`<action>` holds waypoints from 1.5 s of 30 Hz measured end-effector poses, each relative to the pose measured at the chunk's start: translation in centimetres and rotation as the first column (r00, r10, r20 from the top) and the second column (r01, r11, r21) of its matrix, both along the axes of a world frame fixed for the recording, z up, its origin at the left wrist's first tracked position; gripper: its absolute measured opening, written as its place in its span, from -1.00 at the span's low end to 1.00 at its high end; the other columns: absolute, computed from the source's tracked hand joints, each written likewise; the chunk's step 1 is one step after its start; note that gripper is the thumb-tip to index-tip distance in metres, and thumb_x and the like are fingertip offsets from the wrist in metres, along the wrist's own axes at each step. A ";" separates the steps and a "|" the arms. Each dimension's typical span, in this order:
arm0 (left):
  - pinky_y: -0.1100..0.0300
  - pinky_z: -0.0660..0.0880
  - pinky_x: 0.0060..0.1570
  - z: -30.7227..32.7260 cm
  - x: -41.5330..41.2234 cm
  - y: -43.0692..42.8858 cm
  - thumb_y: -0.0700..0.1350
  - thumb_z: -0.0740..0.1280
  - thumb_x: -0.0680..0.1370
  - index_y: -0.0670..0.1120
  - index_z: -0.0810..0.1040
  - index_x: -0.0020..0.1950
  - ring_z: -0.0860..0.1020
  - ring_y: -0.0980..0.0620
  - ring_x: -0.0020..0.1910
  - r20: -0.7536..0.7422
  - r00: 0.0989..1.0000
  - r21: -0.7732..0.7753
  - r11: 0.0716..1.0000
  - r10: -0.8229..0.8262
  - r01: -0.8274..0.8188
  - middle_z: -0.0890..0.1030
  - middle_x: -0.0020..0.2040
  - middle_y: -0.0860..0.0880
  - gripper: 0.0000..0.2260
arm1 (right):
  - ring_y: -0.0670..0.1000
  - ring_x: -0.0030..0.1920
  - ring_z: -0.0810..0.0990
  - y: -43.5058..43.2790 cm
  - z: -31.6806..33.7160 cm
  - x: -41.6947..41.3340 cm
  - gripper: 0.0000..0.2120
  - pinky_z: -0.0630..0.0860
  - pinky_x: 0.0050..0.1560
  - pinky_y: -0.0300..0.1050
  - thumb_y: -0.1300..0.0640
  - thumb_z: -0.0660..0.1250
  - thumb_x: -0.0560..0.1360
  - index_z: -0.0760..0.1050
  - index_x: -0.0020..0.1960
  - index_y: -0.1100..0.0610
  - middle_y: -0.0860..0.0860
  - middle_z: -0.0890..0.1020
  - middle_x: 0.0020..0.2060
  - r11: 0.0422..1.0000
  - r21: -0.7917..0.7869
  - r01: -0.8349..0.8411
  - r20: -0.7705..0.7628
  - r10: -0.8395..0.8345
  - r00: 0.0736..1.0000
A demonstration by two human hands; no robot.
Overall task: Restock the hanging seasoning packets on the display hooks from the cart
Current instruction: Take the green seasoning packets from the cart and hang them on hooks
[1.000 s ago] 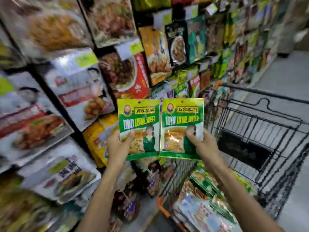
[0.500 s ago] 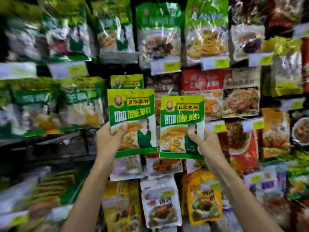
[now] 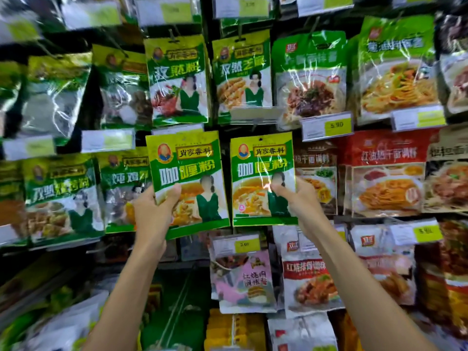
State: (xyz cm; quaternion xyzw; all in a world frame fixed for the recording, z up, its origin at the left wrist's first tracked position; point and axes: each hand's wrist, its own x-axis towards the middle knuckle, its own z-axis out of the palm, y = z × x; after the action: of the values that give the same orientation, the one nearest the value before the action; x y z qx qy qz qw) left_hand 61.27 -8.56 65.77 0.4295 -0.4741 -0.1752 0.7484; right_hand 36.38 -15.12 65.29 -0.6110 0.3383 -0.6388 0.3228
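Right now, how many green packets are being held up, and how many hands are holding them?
Green packets held: 2, the left packet and the right packet
Hands: 2, the left hand and the right hand
Total: 4

Mid-frame, the left packet (image 3: 187,171) and right packet (image 3: 260,168), green with yellow tops and a curry picture, stand upright side by side, slightly apart, the left one tilted a little.
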 end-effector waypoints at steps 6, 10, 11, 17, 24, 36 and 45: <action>-0.20 0.55 -0.05 0.4 -0.6 -0.2 -0.05 0.40 0.51 0.06 0.55 -0.10 0.59 -0.18 0.02 -0.009 1.000 -0.036 0.999 0.012 -0.013 0.64 -0.01 -0.12 -0.95 | -0.09 -0.11 0.63 -0.4 1.0 -0.3 -0.93 0.55 -0.17 -0.19 0.14 0.34 0.53 0.54 -0.09 -0.01 -0.09 0.66 -0.17 0.999 0.010 -0.047 0.013 0.047 0.999; -0.16 0.53 -0.14 0.7 -1.1 -0.3 -0.06 0.39 0.51 0.02 0.53 -0.10 0.56 -0.22 0.01 -0.020 1.000 -0.056 0.998 0.014 -0.015 0.60 -0.01 -0.21 -0.94 | -0.02 -0.02 0.63 -0.5 1.3 -0.5 -0.95 0.55 -0.03 -0.08 0.14 0.35 0.53 0.55 -0.06 0.00 -0.03 0.67 -0.09 0.996 0.032 -0.078 0.011 0.077 0.997; -0.20 0.54 -0.05 0.8 -1.2 -0.3 -0.07 0.39 0.52 0.00 0.55 -0.05 0.57 -0.23 0.06 -0.032 0.999 -0.056 0.998 0.009 -0.010 0.62 0.02 -0.20 -0.94 | 0.00 0.00 0.62 -0.6 1.4 -0.5 -0.95 0.54 0.01 -0.03 0.14 0.35 0.53 0.55 -0.06 0.00 -0.03 0.67 -0.09 0.996 0.047 -0.078 0.009 0.078 0.997; -0.10 0.52 0.14 1.1 -1.6 -0.2 -0.13 0.39 0.52 -0.21 0.44 0.30 0.57 -0.13 0.11 -0.051 0.999 -0.104 0.995 0.001 -0.006 0.54 -0.09 0.09 -0.61 | 0.05 0.01 0.57 -1.1 1.8 -0.4 -0.94 0.48 -0.03 -0.06 0.19 0.33 0.53 0.55 -0.09 0.05 0.01 0.64 -0.10 0.995 0.086 -0.056 -0.027 0.058 0.998; -0.10 0.45 0.25 1.4 -1.8 -0.1 -0.10 0.40 0.50 -0.29 0.20 0.46 0.52 -0.14 0.22 -0.057 0.998 -0.090 0.996 -0.017 0.012 0.51 0.20 -0.10 -0.36 | 0.06 -0.03 0.57 -1.4 1.3 -0.3 -0.92 0.49 0.03 -0.01 0.17 0.33 0.54 0.53 -0.14 0.11 0.07 0.63 -0.13 0.993 0.099 -0.064 -0.029 0.067 0.997; -0.19 0.49 0.16 0.7 -2.5 -0.4 -0.07 0.42 0.49 -0.06 0.55 0.09 0.59 -0.14 0.12 -0.013 0.998 -0.029 0.998 -0.060 0.059 0.64 0.06 -0.11 -0.79 | 0.10 -0.16 0.55 -4.2 0.9 1.1 -0.68 0.42 -0.24 -0.08 0.03 0.31 0.54 0.48 0.09 0.29 0.14 0.59 -0.15 0.957 0.084 0.276 -0.264 -0.246 0.933; -0.19 0.34 0.34 0.0 -6.3 -0.8 0.13 0.44 0.32 -0.28 0.17 0.48 0.37 -0.20 0.38 -0.057 0.960 0.022 0.961 -0.274 0.275 0.37 0.40 -0.27 -0.11 | -0.20 0.10 0.51 1.1 0.0 2.9 -0.67 0.40 0.08 -0.24 -0.09 0.20 0.58 0.53 0.13 0.14 -0.04 0.56 0.13 0.990 0.050 -0.135 0.077 0.131 0.988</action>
State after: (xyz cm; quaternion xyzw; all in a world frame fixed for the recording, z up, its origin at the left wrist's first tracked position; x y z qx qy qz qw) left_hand 54.96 -9.36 65.76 0.3659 -0.5062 -0.2957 0.7228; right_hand 39.31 -13.99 65.31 -0.5992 0.3021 -0.6284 0.3936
